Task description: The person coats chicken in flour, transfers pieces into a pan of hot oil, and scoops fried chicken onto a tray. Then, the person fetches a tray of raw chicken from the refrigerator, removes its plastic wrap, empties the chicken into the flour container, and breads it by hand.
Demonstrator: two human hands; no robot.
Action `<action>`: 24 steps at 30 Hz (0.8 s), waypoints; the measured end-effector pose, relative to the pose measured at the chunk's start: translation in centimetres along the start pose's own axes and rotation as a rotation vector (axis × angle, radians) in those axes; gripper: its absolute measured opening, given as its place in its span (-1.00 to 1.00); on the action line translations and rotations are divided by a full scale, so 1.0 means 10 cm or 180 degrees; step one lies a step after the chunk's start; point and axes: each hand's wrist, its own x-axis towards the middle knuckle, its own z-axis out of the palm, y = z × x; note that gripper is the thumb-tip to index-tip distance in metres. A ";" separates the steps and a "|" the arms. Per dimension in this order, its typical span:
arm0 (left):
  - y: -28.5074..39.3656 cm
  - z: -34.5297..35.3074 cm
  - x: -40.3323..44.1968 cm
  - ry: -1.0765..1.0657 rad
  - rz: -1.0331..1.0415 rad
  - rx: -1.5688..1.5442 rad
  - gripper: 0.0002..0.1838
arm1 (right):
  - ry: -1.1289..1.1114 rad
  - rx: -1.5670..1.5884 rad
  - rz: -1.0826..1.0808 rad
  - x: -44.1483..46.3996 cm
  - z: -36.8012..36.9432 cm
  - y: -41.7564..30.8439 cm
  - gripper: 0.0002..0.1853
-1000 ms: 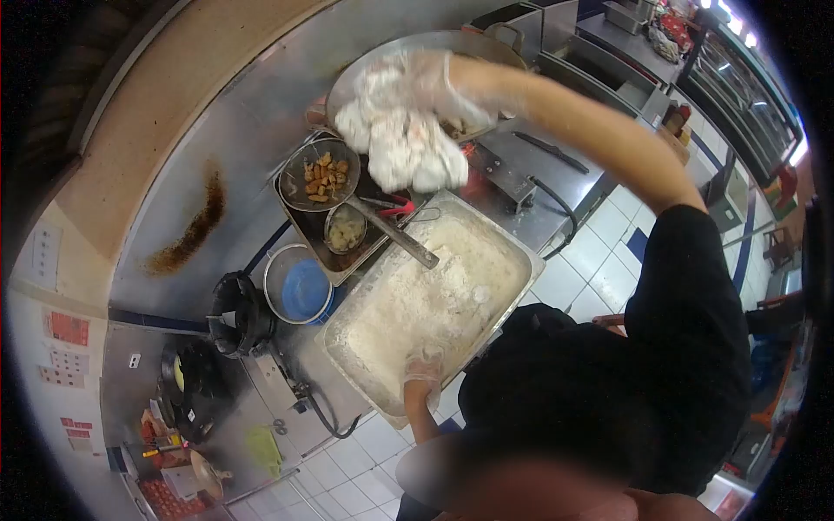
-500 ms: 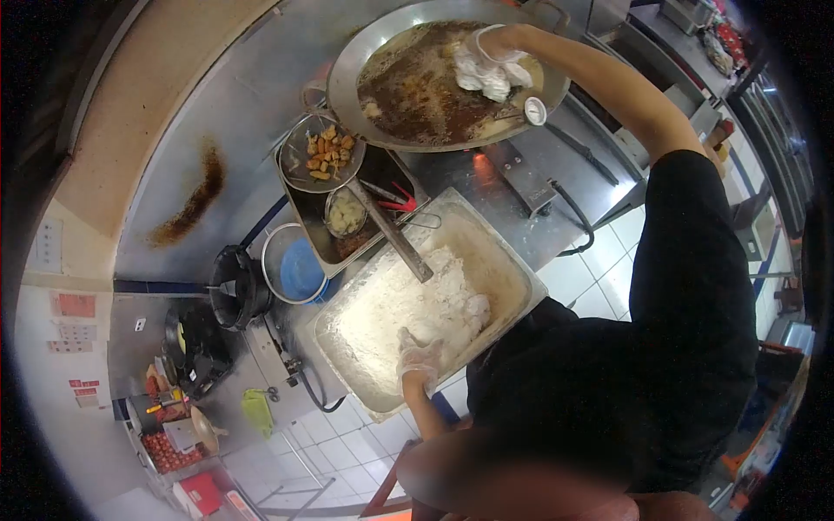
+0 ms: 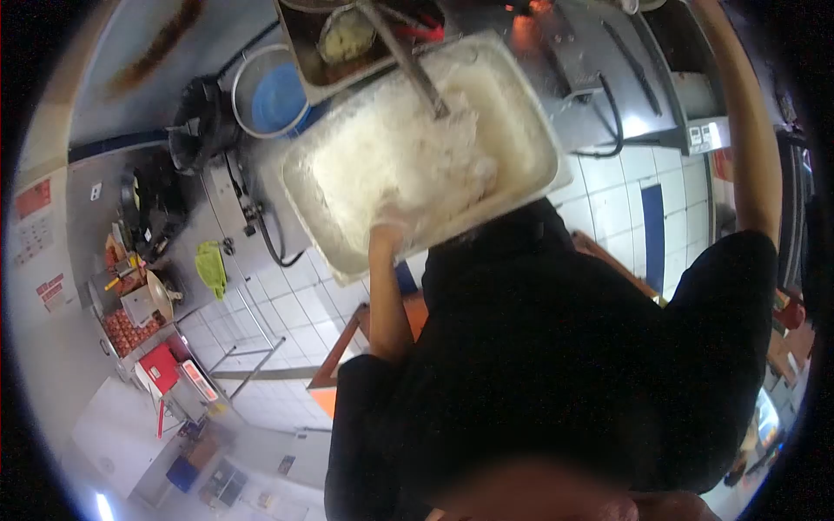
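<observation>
My left hand (image 3: 393, 227), in a clear glove, reaches into the floury metal tray (image 3: 301, 201) at its near left side. Motion and flour blur its fingers, and I cannot make out whether it holds anything. White flour (image 3: 356, 156) fills much of the tray, with coated lumps (image 3: 473, 174) right of the middle. A strainer handle (image 3: 417, 74) extends over the tray's back edge. My right arm (image 3: 751, 130) stretches up along the right side, and its hand is beyond the top edge.
Behind the tray is a dark pan with a small strainer of pale pieces (image 3: 347, 39). A blue-lined bowl (image 3: 280, 97) stands to its left. At the back right are a glowing burner (image 3: 526, 30), a long dark utensil (image 3: 632, 65) and a black hose (image 3: 615, 122).
The view has tipped down, taking the big oil pan out of sight. My right hand, earlier over the oil with white coated pieces, has left the frame. My left hand remains in the tray, now blurred.
</observation>
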 end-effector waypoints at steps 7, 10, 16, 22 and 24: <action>0.16 -0.42 -0.28 0.0626 0.0137 -0.0748 -0.22 | -0.0286 0.1168 0.0409 -0.97 1.58 -1.29 -0.44; -0.14 -0.29 -0.19 0.0655 0.0725 -0.1561 -0.31 | -0.0716 0.1065 0.1029 -0.91 2.73 -1.87 -0.52; -0.61 -0.24 0.12 0.0363 0.0692 -0.2073 -0.34 | -0.0456 0.2645 0.0895 -0.89 3.79 -2.36 -0.40; -0.29 -0.35 0.01 0.0086 0.0540 -0.3456 -0.34 | 0.0940 0.3534 0.0450 -0.97 4.25 -2.08 -0.53; -0.08 -0.52 -0.18 0.0031 0.0504 -0.2483 -0.27 | 0.1037 0.3219 0.0656 -1.03 4.20 -2.20 -0.58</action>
